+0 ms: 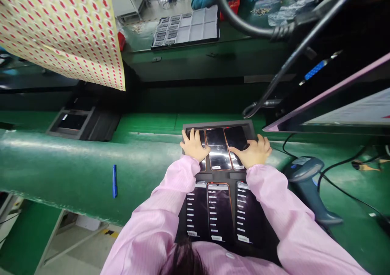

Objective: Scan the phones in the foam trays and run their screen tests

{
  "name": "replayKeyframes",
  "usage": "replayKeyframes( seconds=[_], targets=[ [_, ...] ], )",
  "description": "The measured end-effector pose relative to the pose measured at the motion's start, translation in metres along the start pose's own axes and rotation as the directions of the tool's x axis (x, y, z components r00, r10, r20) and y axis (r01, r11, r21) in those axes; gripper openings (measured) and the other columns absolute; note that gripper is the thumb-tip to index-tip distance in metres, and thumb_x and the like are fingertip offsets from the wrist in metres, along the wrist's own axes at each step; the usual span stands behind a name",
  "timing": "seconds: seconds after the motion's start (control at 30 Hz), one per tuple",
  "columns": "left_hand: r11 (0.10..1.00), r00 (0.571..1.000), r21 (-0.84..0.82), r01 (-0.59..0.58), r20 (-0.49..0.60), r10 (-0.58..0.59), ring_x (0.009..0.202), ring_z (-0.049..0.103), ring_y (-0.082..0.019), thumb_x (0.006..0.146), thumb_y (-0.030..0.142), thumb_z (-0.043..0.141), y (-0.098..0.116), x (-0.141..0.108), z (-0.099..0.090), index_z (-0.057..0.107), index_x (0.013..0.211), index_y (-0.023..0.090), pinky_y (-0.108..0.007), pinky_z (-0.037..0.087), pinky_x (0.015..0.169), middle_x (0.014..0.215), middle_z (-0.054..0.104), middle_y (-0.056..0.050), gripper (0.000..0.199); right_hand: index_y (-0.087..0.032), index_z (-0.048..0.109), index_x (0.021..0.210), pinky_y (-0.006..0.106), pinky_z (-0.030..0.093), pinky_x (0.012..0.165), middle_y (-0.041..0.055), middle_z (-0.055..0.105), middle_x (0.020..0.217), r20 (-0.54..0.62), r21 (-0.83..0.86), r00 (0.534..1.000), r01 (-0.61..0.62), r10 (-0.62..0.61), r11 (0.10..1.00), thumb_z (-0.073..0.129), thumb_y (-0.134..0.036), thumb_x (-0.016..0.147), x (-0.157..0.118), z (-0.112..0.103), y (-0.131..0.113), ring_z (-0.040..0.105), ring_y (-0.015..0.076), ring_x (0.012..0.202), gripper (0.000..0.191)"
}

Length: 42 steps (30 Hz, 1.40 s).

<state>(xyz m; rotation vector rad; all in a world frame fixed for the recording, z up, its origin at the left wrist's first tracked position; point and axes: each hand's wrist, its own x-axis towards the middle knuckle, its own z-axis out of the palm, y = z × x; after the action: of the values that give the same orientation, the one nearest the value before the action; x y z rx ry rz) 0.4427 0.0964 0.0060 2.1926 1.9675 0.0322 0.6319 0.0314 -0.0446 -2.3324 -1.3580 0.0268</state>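
- Tray (pixel 218 176) sits right in front of you on the green surface (pixel 146 165); your phones are in it, three far, three near.
- Left grip (pixel 195 146): half open, fingers spread over the far-left phone (pixel 202 137), thumb angled towards the middle one. Most of that phone is under your hand. Can't tell if you're pinching or just resting on it.
- Right grip (pixel 256 151): thumb over the glass of the far-right phone (pixel 236 139), fingers out at the tray's right edge. Wide thumb-to-finger gap; can't tell if there's any real hold.
- Far-middle phone (pixel 217 147) lies between your hands, dark screen, white label (pixel 216 167) at its near end.
- For this step I'd work by the orange frame edges: light, even pressure, no thumb load mid-glass.
- Hold each phone level. Gaps are tight, so a tilt could knock its neighbour. Don't rub the label.
- Watch your right sleeve (pixel 274 185): it covers part of the near-right phone (pixel 242 210). Lift both forearms a touch; that screen, the near-middle phone (pixel 219 210) and the near-left phone (pixel 196 210) are lit, and a brush could trigger a tap.
- Scanner (pixel 304 169) lies just right of the tray. Mind your elbow.
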Motion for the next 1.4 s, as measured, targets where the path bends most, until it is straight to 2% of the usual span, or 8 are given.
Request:
replayKeyframes(
  seconds=[0.3,0.47,0.57,0.67,0.97,1.23,1.33,1.4],
  targets=[
    [0.999,1.0,-0.029,0.019,-0.019,-0.019,0.134,0.014,-0.039,0.064,0.037,0.052,0.001,0.002,-0.001,0.038,0.131,0.02,-0.057,0.033,0.093,0.143,0.035,-0.009,0.071,-0.013,0.065,0.09,0.059,0.028,0.09,0.0223,0.047,0.123,-0.025,0.059,1.0,-0.006,0.007,0.998,0.058,-0.071,0.061,-0.002,0.001,0.004,0.032,0.0401,0.119,0.065],
    [1.0,0.999,-0.027,0.013,-0.035,-0.014,0.133,0.019,-0.035,0.069,0.031,0.049,0.027,-0.016,-0.001,0.036,0.133,0.013,-0.057,0.022,0.102,0.144,0.03,-0.015,0.068,-0.014,0.069,0.091,0.057,0.032,0.09,0.0196,0.048,0.122,-0.046,0.151,0.998,-0.033,0.041,0.988,0.045,-0.06,0.077,-0.003,0.001,0.01,0.033,0.0375,0.119,0.054],
    [0.998,0.999,-0.054,-0.019,-0.027,0.018,0.124,0.033,-0.036,0.073,0.04,0.048,0.053,-0.025,0.01,0.036,0.133,0.009,-0.053,0.029,0.097,0.14,0.036,-0.02,0.068,-0.014,0.07,0.094,0.06,0.03,0.09,0.0195,0.048,0.123,-0.04,0.141,0.999,-0.026,0.032,0.99,0.042,-0.055,0.08,-0.004,0.001,0.009,0.033,0.0381,0.119,0.052],
    [0.997,1.0,-0.073,0.027,-0.002,-0.028,0.12,0.036,-0.039,0.075,0.049,0.049,0.071,-0.023,0.02,0.035,0.134,0.01,-0.053,0.034,0.091,0.141,0.031,-0.024,0.072,-0.014,0.07,0.093,0.061,0.03,0.089,0.0191,0.048,0.124,-0.037,0.135,0.999,-0.032,0.038,0.99,0.041,-0.053,0.081,-0.004,0.0,0.007,0.033,0.0379,0.119,0.05],
    [0.967,0.972,-0.098,0.235,0.021,-0.234,0.119,0.039,-0.04,0.067,0.025,0.06,0.098,-0.002,0.01,0.043,0.124,0.019,-0.054,0.04,0.085,0.142,0.032,-0.02,0.06,-0.011,0.07,0.095,0.059,0.029,0.092,0.02,0.049,0.125,-0.034,0.15,0.997,-0.067,0.073,0.986,0.04,-0.049,0.082,-0.003,-0.01,-0.002,0.033,0.0367,0.12,0.05],
    [0.966,0.968,-0.056,0.252,0.03,-0.25,0.121,0.036,-0.043,0.067,0.018,0.06,0.11,0.002,0.012,0.048,0.115,0.023,-0.057,0.041,0.084,0.141,0.034,-0.015,0.05,-0.012,0.07,0.094,0.06,0.029,0.091,0.0197,0.05,0.123,-0.056,0.176,0.996,-0.06,0.071,0.983,0.04,-0.048,0.082,-0.001,-0.009,-0.005,0.035,0.0372,0.119,0.048],
    [0.979,0.984,-0.099,0.178,0.021,-0.176,0.12,0.04,-0.041,0.067,0.018,0.058,0.1,-0.005,0.005,0.042,0.122,0.017,-0.054,0.042,0.087,0.141,0.031,-0.019,0.058,-0.012,0.068,0.099,0.058,0.031,0.092,0.0199,0.05,0.123,-0.04,0.182,0.998,-0.047,0.056,0.982,0.039,-0.047,0.083,0.0,-0.014,-0.004,0.035,0.0365,0.118,0.049],
    [0.979,1.0,-0.203,-0.016,0.014,0.019,0.123,0.038,-0.038,0.067,0.022,0.059,0.082,-0.016,-0.004,0.036,0.128,0.013,-0.051,0.041,0.094,0.142,0.026,-0.021,0.065,-0.014,0.066,0.107,0.055,0.033,0.092,0.0186,0.046,0.127,0.002,0.178,1.0,0.008,-0.008,0.984,0.039,-0.046,0.084,-0.007,-0.025,0.001,0.034,0.0357,0.12,0.048]
  ],
)
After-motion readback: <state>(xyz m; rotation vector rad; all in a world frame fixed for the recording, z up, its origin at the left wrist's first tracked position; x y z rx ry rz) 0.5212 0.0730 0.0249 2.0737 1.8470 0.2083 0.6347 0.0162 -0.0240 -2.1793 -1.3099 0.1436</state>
